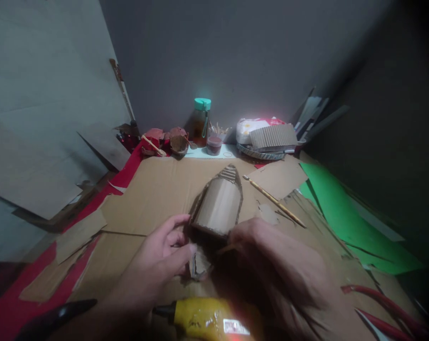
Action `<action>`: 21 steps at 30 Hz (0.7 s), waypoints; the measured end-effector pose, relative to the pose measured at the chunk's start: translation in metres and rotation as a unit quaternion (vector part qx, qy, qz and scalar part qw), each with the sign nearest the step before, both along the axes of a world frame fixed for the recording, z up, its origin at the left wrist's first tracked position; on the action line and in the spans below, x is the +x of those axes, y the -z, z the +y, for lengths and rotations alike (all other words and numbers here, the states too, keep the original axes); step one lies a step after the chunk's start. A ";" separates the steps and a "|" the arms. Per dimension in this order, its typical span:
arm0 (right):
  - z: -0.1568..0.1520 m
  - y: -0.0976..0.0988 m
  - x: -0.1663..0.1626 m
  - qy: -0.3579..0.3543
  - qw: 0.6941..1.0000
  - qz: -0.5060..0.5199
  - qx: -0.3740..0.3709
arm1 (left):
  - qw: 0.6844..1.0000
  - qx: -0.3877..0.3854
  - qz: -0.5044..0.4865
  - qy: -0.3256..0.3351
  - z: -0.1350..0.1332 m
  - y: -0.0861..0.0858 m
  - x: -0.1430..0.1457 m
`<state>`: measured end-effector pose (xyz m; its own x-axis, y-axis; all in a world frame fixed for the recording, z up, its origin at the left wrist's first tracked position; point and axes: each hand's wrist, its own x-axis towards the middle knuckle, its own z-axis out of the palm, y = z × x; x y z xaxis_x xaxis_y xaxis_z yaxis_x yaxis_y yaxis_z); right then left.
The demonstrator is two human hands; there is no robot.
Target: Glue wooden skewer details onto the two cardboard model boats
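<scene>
A cardboard model (217, 206) with a rounded, ribbed top and a pointed far end lies on the cardboard sheet in the middle. My left hand (168, 251) grips its near left side, with the thumb against a small folded cardboard flap (200, 264) at the near end. Close to the near right corner, my right hand (271, 255) is closed in a pinch. Something thin and brownish shows at its fingertips, too dim to name. Just below both hands lies a yellow tool with a black nozzle (207, 318), which looks like a glue gun.
A paintbrush (274, 201) lies right of the model. Along the back stand a bottle with a teal lid (202, 118), a small lidded tub (214, 145), red-brown shells (178, 142) and a wrapped pack (260, 130). Green paper (345, 218) is at right, cardboard strips (81, 234) at left.
</scene>
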<state>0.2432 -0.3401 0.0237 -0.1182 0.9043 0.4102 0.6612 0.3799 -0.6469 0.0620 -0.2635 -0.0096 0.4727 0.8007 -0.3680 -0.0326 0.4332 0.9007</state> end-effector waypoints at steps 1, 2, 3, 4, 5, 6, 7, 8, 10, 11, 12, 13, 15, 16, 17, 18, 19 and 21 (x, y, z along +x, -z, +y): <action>-0.002 0.000 -0.002 0.007 1.000 0.006 -0.015 | 1.000 0.012 0.017 0.008 0.001 0.000 0.000; -0.003 -0.001 -0.004 0.018 0.999 0.013 -0.026 | 0.999 0.027 0.037 0.018 0.001 0.000 0.000; -0.004 -0.001 -0.005 0.026 0.999 0.017 -0.035 | 0.997 0.044 0.059 0.026 0.001 0.000 0.000; -0.005 -0.001 -0.005 0.026 0.999 0.018 -0.034 | 0.994 0.063 0.082 0.030 0.000 -0.001 -0.001; -0.005 -0.001 -0.004 0.019 0.999 0.013 -0.030 | 0.990 0.086 0.106 0.025 0.000 -0.003 -0.001; -0.005 -0.001 -0.003 0.010 1.000 0.007 -0.026 | 0.985 0.112 0.130 0.015 -0.001 -0.004 -0.001; -0.004 0.000 -0.002 0.006 1.000 0.002 -0.019 | 0.978 0.140 0.154 0.005 -0.003 -0.005 -0.002; -0.003 0.000 0.000 -0.002 1.000 -0.003 -0.013 | 0.969 0.172 0.175 -0.004 -0.004 -0.007 -0.003; -0.001 0.001 0.002 -0.010 1.000 -0.004 0.001 | 0.943 0.243 0.226 -0.009 -0.005 -0.008 -0.006; -0.001 0.001 0.003 -0.005 1.000 -0.002 0.006 | 0.921 0.293 0.256 -0.005 -0.006 -0.009 -0.008; 0.000 0.002 0.003 0.000 1.000 -0.003 0.010 | 0.889 0.358 0.284 0.003 -0.007 -0.009 -0.009; 0.000 0.002 0.003 0.002 1.000 -0.005 0.012 | 0.850 0.430 0.305 0.012 -0.008 -0.009 -0.011; 0.001 0.002 0.003 0.005 1.000 -0.008 0.017 | 0.769 0.555 0.313 0.047 -0.011 -0.009 -0.014; 0.001 0.003 0.003 0.003 1.000 -0.012 0.021 | 0.741 0.593 0.307 0.069 -0.012 -0.008 -0.015; 0.000 0.003 0.003 -0.001 0.999 -0.016 0.028 | 0.724 0.613 0.303 0.092 -0.013 -0.008 -0.015; 0.000 0.004 0.003 -0.002 0.999 -0.023 0.027 | 0.715 0.620 0.302 0.114 -0.013 -0.008 -0.016; 0.000 0.004 0.004 -0.001 0.999 -0.027 0.028 | 0.707 0.624 0.304 0.135 -0.013 -0.008 -0.017; 0.000 0.005 0.004 0.000 0.999 -0.030 0.019 | 0.695 0.629 0.301 0.173 -0.011 -0.008 -0.018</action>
